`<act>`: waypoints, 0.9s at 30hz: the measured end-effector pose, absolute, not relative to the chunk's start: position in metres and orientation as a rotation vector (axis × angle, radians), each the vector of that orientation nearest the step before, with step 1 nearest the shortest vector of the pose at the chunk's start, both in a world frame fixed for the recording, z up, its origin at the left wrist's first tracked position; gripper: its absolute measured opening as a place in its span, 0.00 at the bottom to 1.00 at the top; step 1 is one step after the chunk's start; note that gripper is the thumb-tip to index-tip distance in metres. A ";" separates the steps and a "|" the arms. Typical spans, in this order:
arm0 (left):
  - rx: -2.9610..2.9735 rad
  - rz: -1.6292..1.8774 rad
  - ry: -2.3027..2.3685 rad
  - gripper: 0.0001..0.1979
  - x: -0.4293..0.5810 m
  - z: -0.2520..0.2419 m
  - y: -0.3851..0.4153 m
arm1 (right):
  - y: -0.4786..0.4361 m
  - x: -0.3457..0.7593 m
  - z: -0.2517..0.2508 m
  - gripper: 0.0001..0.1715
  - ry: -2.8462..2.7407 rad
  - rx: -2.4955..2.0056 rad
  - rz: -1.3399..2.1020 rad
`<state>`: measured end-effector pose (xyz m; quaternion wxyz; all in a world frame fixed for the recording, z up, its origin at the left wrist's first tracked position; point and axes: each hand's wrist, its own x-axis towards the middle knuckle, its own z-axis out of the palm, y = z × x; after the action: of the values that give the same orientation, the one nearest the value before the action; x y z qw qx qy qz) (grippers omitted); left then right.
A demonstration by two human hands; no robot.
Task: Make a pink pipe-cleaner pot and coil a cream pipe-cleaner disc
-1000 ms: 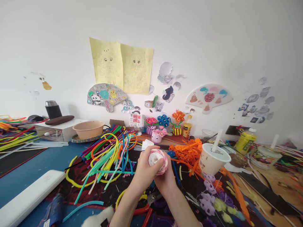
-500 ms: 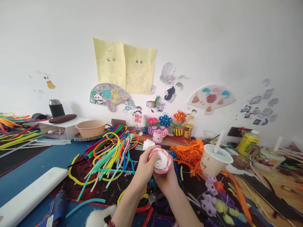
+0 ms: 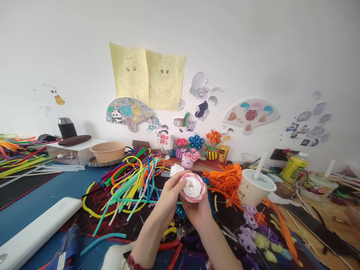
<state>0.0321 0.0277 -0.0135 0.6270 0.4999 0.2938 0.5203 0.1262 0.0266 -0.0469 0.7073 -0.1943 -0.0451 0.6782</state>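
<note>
The left thumb, which lay across the white filling (image 3: 197, 191) a second ago, has drawn back to its left edge, and the round pink-and-white piece (image 3: 202, 194) has shifted slightly right; the coiled white middle now faces up uncovered, so its small central hollow can be seen and reached. The piece is held up in front of the person, over the cluttered dark mat (image 3: 129, 228). The left hand (image 3: 169, 193) pinches its left rim, thumb at the front, while the right hand (image 3: 199, 214) cups it from below and the right; how far the right fingers wrap behind is hidden. Just beyond lie a scrap of white paper (image 3: 176, 170) and a small pink flower pot (image 3: 187, 161). Coloured fuzzy sticks (image 3: 132, 182) spread to the left, orange ones (image 3: 225, 180) to the right, next to a paper cup (image 3: 254, 191). A red-handled tool (image 3: 176, 255) lies between the forearms, a blue glue gun (image 3: 67, 247) well to the left.
</note>
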 end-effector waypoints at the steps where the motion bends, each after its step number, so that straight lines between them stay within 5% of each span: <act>1: 1.149 1.182 0.657 0.19 0.032 -0.013 0.028 | 0.026 0.127 -0.047 0.15 -0.099 -0.428 1.499; 8: 1.505 1.355 0.802 0.20 0.031 -0.010 0.025 | 0.027 0.130 -0.047 0.14 -0.134 -0.405 1.482; 12: 2.207 1.733 1.035 0.10 0.023 -0.006 0.018 | 0.029 0.135 -0.045 0.13 -0.173 -0.376 1.454; 17: 2.780 1.579 1.019 0.14 0.020 -0.012 0.013 | 0.032 0.140 -0.043 0.16 -0.209 -0.370 1.438; 27: 2.839 1.293 1.126 0.16 0.028 -0.016 0.012 | 0.031 0.138 -0.043 0.15 -0.223 -0.362 1.440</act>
<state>0.0277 0.0124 -0.0160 -0.0873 0.8527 0.3384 0.3884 0.1384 0.0310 -0.0427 0.7312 -0.1645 -0.1013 0.6543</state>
